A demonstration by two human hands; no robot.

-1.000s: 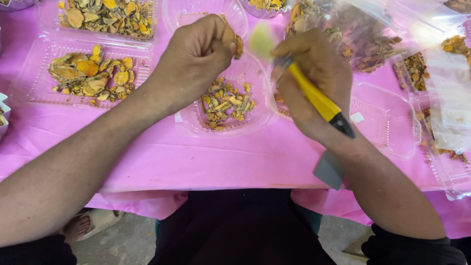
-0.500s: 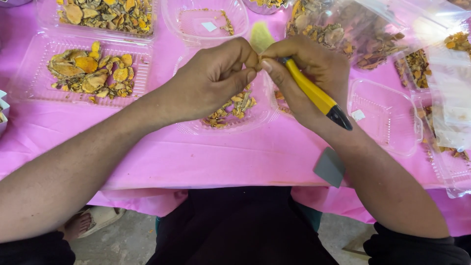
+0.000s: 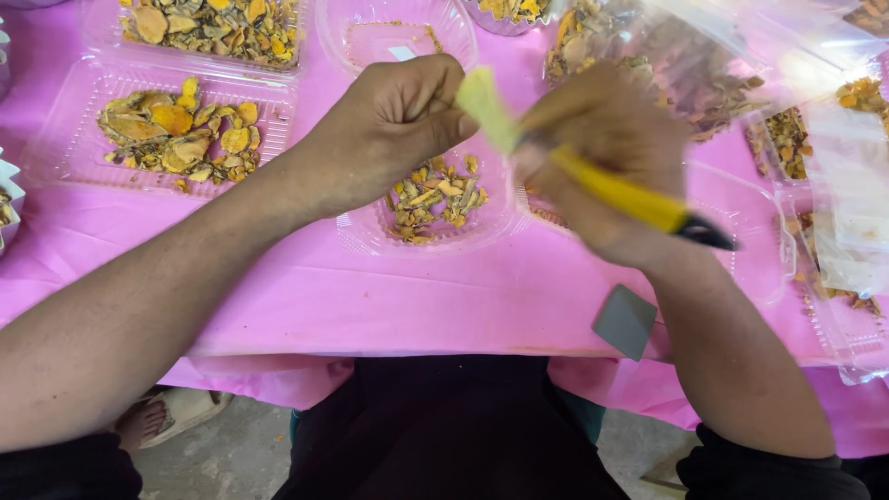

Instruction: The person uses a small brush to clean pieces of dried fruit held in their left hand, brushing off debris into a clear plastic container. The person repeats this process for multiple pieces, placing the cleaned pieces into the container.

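My right hand grips a yellow-handled knife with a black butt end; its pale yellowish blade points up and left toward my other hand. The right hand is blurred. My left hand is curled closed just left of the blade tip, thumb against fingers; whatever it pinches is hidden. Both hands hover over a clear plastic tray holding small yellow-orange root peelings.
A pink cloth covers the table. Clear trays of yellow root pieces sit at left and far left. An almost empty tray is behind my hands. Plastic bags and trays of brownish scraps lie at right. A grey tag hangs at the table edge.
My left hand came back from the far tray to meet the right hand over the peelings tray. My right hand with the knife has now shifted slightly right and blurs with movement.
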